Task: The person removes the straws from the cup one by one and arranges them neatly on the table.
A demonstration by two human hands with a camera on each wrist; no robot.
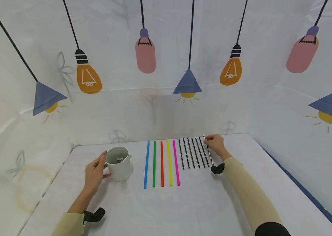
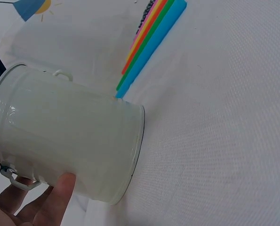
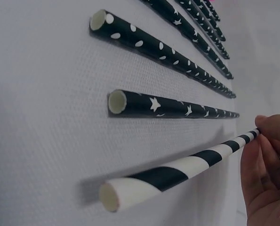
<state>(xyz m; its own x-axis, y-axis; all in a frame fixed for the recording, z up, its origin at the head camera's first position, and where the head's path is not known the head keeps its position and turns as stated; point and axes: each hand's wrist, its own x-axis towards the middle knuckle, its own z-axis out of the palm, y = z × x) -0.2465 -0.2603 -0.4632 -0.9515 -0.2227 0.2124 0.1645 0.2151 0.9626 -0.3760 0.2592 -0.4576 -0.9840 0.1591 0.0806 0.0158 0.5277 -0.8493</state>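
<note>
A white metal bucket [image 1: 121,172] stands upright at the left of the table, with a few straws [image 1: 119,160] visible inside. My left hand [image 1: 95,170] holds it from the left, fingers by the rim and thumb lower on its wall; the left wrist view shows a small side handle [image 2: 20,181] beside those fingers. At the far right, my right hand [image 1: 215,143] pinches the far end of a black-and-white striped paper straw [image 3: 177,174]. Left of this straw lies a row of black patterned straws [image 1: 193,154], among them a star-printed one [image 3: 168,108] and a dotted one [image 3: 151,46].
Between bucket and black straws lie parallel solid-coloured straws: blue [image 1: 146,165], green [image 1: 154,164], red [image 1: 162,164], yellow [image 1: 169,164] and pink [image 1: 176,164]. White cloth covers the table [image 1: 160,213]. Behind it hangs a white backdrop [image 1: 110,114] printed with lamps.
</note>
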